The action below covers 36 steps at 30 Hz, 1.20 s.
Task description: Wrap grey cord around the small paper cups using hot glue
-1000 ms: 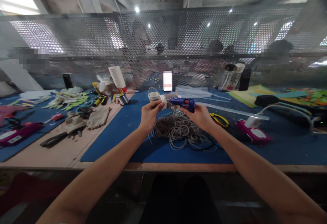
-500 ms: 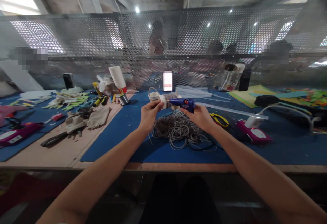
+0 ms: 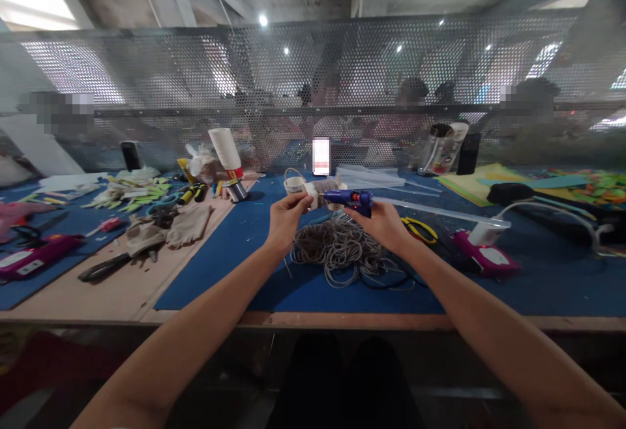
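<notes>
Slightly right of centre, my right hand (image 3: 380, 221) is closed around a blue hot glue gun (image 3: 348, 198), its nozzle pointing left. A long clear glue stick (image 3: 440, 210) sticks out of the gun's back. My left hand (image 3: 287, 218) pinches the near-left side of a whitish cup (image 3: 323, 186), which lies on its side and looks partly wrapped in grey cord. The gun's nozzle is close against the cup; whether it touches I cannot tell. Below both hands lies a tangled heap of grey cord (image 3: 342, 250). Behind my left hand stands a small white basket with a handle (image 3: 294, 184).
Yellow-handled pliers (image 3: 419, 229) and a magenta power strip (image 3: 486, 254) are on the right. Leftward are a stack of paper cups (image 3: 225, 148), work gloves (image 3: 190, 225) and scissors (image 3: 163, 202). A lit phone (image 3: 321, 155) stands before the perforated metal screen (image 3: 195, 90).
The glue gun and its stick have shifted very slightly. Both hands keep nearly the same place and grip. Behind the screen, a person has moved.
</notes>
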Motion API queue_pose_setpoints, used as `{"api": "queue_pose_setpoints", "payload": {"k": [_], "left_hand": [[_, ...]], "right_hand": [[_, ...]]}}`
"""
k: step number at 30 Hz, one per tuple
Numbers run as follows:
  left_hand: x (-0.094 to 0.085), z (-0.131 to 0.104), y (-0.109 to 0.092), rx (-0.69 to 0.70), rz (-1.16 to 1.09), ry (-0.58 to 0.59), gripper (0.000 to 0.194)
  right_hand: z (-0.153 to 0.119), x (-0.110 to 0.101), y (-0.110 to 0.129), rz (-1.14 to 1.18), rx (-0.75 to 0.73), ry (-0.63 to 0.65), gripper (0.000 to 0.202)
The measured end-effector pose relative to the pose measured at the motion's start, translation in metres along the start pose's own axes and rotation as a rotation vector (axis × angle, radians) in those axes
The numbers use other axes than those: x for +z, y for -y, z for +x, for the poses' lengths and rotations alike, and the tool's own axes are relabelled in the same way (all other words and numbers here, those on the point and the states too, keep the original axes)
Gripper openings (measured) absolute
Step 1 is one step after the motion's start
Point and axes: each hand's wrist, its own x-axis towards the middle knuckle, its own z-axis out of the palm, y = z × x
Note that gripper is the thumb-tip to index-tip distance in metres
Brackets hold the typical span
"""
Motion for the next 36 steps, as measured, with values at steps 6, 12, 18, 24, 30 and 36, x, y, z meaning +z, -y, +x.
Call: {"api": "queue_pose_setpoints", "payload": {"k": [6,12,18,24,30,36], "left_hand": [[0.0001,0.0003,-0.0003,-0.007,-0.006,-0.007,0.028],[0.0000,-0.0007,-0.0012,0.004,0.017,0.030,0.029],[0.0015,-0.0033,-0.0059,0.028,0.041,0.060,0.027],[0.0016,-0.0035,-0.0061,0.034,0.055,0.056,0.027],[0.0026,-0.0045,-0.0081,0.043,0.069,0.056,0.027],[0.0014,-0.0038,-0.0045,0.060,0.081,0.051,0.026]], "right_hand": [[-0.0011,-0.0012,0.0006,-0.003,-0.005,0.003,0.046],[-0.0004,0.0001,-0.0003,0.019,0.008,-0.017,0.046],[0.0002,0.0016,-0.0020,0.042,0.032,-0.024,0.048],[0.0005,0.0003,-0.0011,0.034,0.046,-0.024,0.047],[0.0003,-0.0002,0.0006,0.041,0.068,-0.028,0.048],[-0.0001,0.0007,-0.0006,0.051,0.063,-0.027,0.047]]}}
